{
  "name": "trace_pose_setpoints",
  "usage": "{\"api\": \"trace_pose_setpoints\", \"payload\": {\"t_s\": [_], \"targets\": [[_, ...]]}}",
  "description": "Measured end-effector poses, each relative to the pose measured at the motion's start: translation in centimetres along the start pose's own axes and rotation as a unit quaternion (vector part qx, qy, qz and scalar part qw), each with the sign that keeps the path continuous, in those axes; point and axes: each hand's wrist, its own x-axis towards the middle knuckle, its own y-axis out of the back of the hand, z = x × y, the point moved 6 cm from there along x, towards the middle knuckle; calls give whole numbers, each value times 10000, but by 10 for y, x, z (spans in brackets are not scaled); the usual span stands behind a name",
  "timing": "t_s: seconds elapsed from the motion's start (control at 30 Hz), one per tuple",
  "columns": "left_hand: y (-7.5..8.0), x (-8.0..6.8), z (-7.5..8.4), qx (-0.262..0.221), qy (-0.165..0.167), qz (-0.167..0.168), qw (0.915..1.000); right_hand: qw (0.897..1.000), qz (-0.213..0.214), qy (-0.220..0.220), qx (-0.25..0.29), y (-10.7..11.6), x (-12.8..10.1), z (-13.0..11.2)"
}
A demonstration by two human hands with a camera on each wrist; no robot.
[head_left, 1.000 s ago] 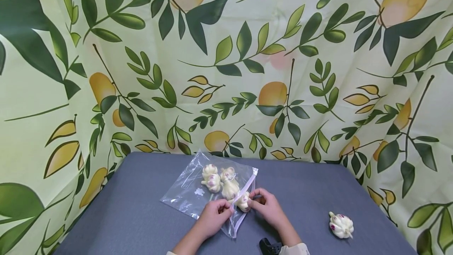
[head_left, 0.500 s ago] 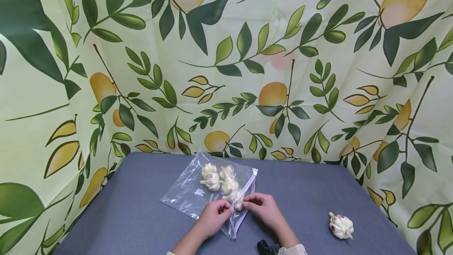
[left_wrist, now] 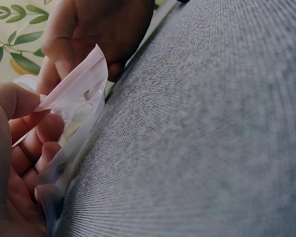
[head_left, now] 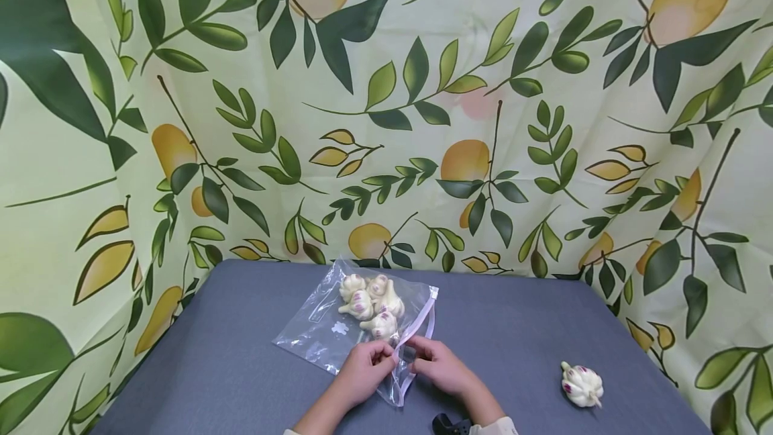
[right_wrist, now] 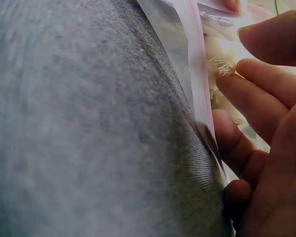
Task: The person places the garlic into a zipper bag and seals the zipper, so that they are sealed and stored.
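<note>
A clear zip bag [head_left: 326,334] lies on the grey table [head_left: 241,368], with several garlic bulbs [head_left: 370,302] bunched at its far end. My left hand [head_left: 386,354] pinches the near lip of the bag's mouth between thumb and fingers. Just to its right, my right hand [head_left: 417,356] pinches the pink zip strip [head_left: 423,327]. The left wrist view shows the bag [left_wrist: 79,98] held up between my left hand [left_wrist: 19,148] and right hand [left_wrist: 84,29]. In the right wrist view my right hand [right_wrist: 256,98] curls beside the zip strip [right_wrist: 195,74], with a garlic bulb [right_wrist: 219,54] behind the plastic.
One loose garlic bulb [head_left: 582,384] lies on the table to the right. A leaf-and-fruit printed cloth [head_left: 386,119] hangs behind and along both sides. A black strap piece [head_left: 449,423] shows at my right wrist.
The garlic bulb that my right hand held at the bag's mouth has slid further in to join the others. My right hand has drawn back to the zip edge. My left hand has stayed put.
</note>
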Motion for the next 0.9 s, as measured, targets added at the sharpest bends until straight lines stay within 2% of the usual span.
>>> {"api": "trace_pose_setpoints", "payload": {"t_s": [0.27, 0.33, 0.5, 0.63, 0.7, 0.77, 0.9], "targets": [[0, 1, 0, -6, -24, 34, 10000, 9993, -185, -74, -308, -3, -1, -1], [0, 0, 0, 17, -37, 21, 10000, 9996, -148, -44, -253, -3, -4, -11], [1, 0, 1, 25, -109, 15, 9999, 9995, 208, -67, 247, 9, -4, -10], [0, 1, 0, 90, -185, 46, 9998, 9944, 934, -367, 335, 36, -9, 2], [-1, 1, 0, 125, -194, 36, 9997, 9863, 1554, -546, -1, 57, -16, 2], [-1, 0, -1, 117, -209, 27, 9997, 9720, 2131, -816, -554, 80, -27, -2], [-2, 0, -2, 92, -240, 47, 9997, 9287, 2925, -1350, -1838, 132, -61, -16]]}}
